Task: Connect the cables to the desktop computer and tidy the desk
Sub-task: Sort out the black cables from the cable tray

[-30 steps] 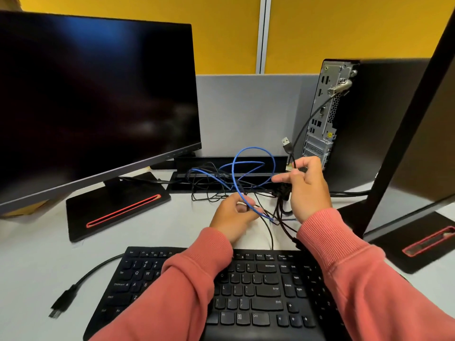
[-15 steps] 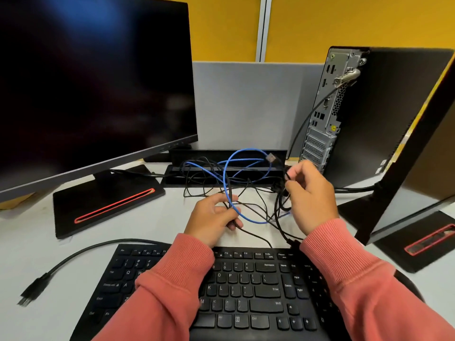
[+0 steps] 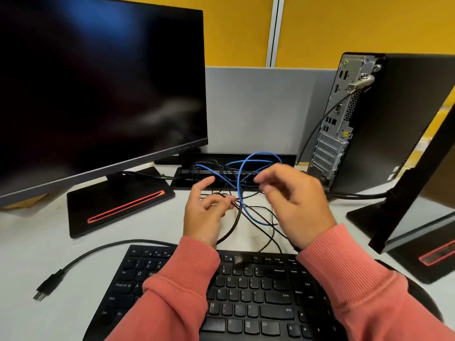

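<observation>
Two hands, left [image 3: 204, 217] pinching black cables [image 3: 258, 210], right [image 3: 295, 205] released, before keyboard [image 3: 246, 291].

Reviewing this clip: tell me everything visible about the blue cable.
The blue cable is thin, round and glossy, plastic-jacketed by the look. It arcs up in a loop over the black cable tray behind the hands, drops between them and curves to the desk, tangled with thin black cables. Neither end nor plug shows. The left hand and right hand flank it; contact is unclear.

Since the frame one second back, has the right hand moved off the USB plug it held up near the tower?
Yes. The right hand has dropped away from the computer tower toward the blue cable, fingers loose; no plug shows in it.
</observation>
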The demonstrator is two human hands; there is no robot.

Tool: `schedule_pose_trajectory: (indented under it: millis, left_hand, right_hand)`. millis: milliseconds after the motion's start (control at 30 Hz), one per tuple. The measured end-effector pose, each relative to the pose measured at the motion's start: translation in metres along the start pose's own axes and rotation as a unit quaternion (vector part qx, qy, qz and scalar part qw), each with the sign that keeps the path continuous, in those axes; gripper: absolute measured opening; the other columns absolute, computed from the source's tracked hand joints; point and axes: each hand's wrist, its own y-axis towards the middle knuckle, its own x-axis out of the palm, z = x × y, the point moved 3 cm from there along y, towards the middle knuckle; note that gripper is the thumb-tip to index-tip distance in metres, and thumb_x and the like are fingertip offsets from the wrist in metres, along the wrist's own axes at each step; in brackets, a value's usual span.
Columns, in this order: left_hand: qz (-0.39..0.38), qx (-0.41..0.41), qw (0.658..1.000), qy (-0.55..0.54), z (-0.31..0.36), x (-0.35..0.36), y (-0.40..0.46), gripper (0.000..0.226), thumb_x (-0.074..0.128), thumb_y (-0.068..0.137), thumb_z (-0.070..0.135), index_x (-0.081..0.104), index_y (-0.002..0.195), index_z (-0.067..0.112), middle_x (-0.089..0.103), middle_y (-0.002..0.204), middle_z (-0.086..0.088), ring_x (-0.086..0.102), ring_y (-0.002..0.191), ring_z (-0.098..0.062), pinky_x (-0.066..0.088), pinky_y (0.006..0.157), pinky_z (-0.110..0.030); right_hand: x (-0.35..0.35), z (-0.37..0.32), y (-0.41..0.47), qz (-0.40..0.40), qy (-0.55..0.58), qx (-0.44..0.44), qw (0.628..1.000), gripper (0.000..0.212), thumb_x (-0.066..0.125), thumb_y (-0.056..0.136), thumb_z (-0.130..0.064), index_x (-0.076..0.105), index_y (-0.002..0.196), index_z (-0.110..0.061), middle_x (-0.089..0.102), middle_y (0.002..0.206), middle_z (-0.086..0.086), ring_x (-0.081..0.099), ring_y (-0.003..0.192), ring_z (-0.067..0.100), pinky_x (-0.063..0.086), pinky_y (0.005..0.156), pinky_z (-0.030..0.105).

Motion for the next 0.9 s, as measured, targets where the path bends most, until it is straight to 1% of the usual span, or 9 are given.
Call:
schedule_pose_trajectory:
  millis: [100, 200, 300, 400, 567, 633, 733, 800, 900]
  left_hand:
    - [-0.003, -0.009, 0.994, -0.105, 0.007, -0.001, 0.003, 0.047, 0.058, 0.098, 0.000, 0.050, 0.135, 0.027, 0.075, 0.086, -0.007, 0.070, 0.087, -0.019, 0.048, 0.083, -0.032]
    - [-0.023, 0.049, 0.990, -0.130, 0.032, -0.010, 0.004, 0.043, 0.053, 0.101, 0.000, 0.054, 0.131, 0.031, 0.071, 0.083, -0.002, 0.068, 0.074, -0.016, 0.053, 0.077, -0.027]
    - [-0.035, 0.113, 0.990, -0.075, 0.065, -0.023, 0.007, 0.040, 0.050, 0.102, 0.001, 0.058, 0.131, 0.028, 0.071, 0.083, -0.003, 0.068, 0.070, -0.016, 0.056, 0.075, -0.024]
    - [-0.058, 0.140, 0.988, -0.014, 0.092, -0.026, 0.006, 0.041, 0.047, 0.104, 0.003, 0.056, 0.135, 0.029, 0.071, 0.081, -0.005, 0.069, 0.070, -0.018, 0.057, 0.076, -0.025]
    - [-0.159, 0.147, 0.975, 0.059, 0.114, -0.004, -0.007, 0.049, 0.050, 0.105, 0.003, 0.046, 0.146, 0.029, 0.076, 0.092, -0.011, 0.069, 0.063, -0.018, 0.058, 0.068, -0.025]
    - [-0.191, 0.168, 0.964, 0.080, 0.119, 0.001, -0.014, 0.051, 0.051, 0.103, 0.000, 0.045, 0.146, 0.026, 0.075, 0.096, -0.014, 0.070, 0.065, -0.019, 0.057, 0.068, -0.024]
    - [-0.266, 0.186, 0.943, 0.075, 0.122, 0.006, -0.025, 0.051, 0.051, 0.101, -0.007, 0.044, 0.143, 0.020, 0.072, 0.091, -0.015, 0.069, 0.072, -0.022, 0.057, 0.077, -0.028]
    - [-0.335, 0.174, 0.922, 0.081, 0.117, 0.010, -0.033, 0.055, 0.053, 0.099, -0.010, 0.039, 0.143, 0.020, 0.069, 0.088, -0.023, 0.069, 0.081, -0.026, 0.056, 0.084, -0.031]
    - [-0.382, 0.136, 0.906, 0.123, 0.108, 0.007, -0.039, 0.058, 0.059, 0.096, -0.003, 0.035, 0.141, 0.024, 0.071, 0.085, -0.020, 0.070, 0.091, -0.026, 0.052, 0.083, -0.026]
  right_hand:
    - [0.024, 0.015, -0.010, -0.146, -0.044, 0.043, 0.987, 0.018, 0.067, 0.089, -0.011, 0.073, 0.100, -0.024, 0.068, 0.094, -0.012, 0.062, 0.082, 0.005, 0.044, 0.072, 0.018]
    - [0.033, 0.035, -0.023, -0.204, -0.097, 0.056, 0.972, 0.018, 0.067, 0.090, -0.012, 0.072, 0.097, -0.028, 0.064, 0.093, -0.014, 0.060, 0.082, 0.003, 0.045, 0.078, 0.020]
    - [0.028, 0.046, -0.027, -0.211, -0.113, 0.082, 0.967, 0.026, 0.065, 0.089, -0.006, 0.073, 0.089, -0.030, 0.063, 0.086, -0.015, 0.059, 0.080, 0.005, 0.039, 0.073, 0.016]
    - [0.018, 0.042, -0.020, -0.145, -0.090, 0.126, 0.977, 0.023, 0.065, 0.090, -0.009, 0.071, 0.081, -0.029, 0.068, 0.081, -0.010, 0.062, 0.071, 0.012, 0.046, 0.065, 0.022]
    - [0.009, 0.005, 0.015, -0.050, 0.129, 0.210, 0.968, 0.031, 0.056, 0.098, -0.023, 0.073, 0.073, -0.015, 0.070, 0.067, 0.002, 0.062, 0.055, 0.018, 0.043, 0.052, 0.027]
    - [0.010, -0.007, 0.031, -0.071, 0.179, 0.265, 0.945, 0.044, 0.050, 0.102, -0.033, 0.072, 0.073, -0.008, 0.067, 0.061, 0.008, 0.056, 0.047, 0.021, 0.036, 0.046, 0.025]
    - [0.018, -0.016, 0.043, -0.192, 0.181, 0.352, 0.898, 0.060, 0.047, 0.100, -0.050, 0.065, 0.059, -0.011, 0.060, 0.054, 0.010, 0.046, 0.040, 0.021, 0.027, 0.044, 0.021]
    - [0.024, -0.016, 0.047, -0.247, 0.191, 0.382, 0.870, 0.049, 0.055, 0.095, -0.044, 0.060, 0.057, -0.014, 0.053, 0.048, 0.006, 0.041, 0.043, 0.019, 0.025, 0.048, 0.022]
    - [0.022, -0.014, 0.056, -0.236, 0.204, 0.393, 0.865, 0.017, 0.059, 0.092, -0.015, 0.064, 0.077, -0.008, 0.051, 0.048, 0.002, 0.039, 0.042, 0.014, 0.024, 0.048, 0.022]
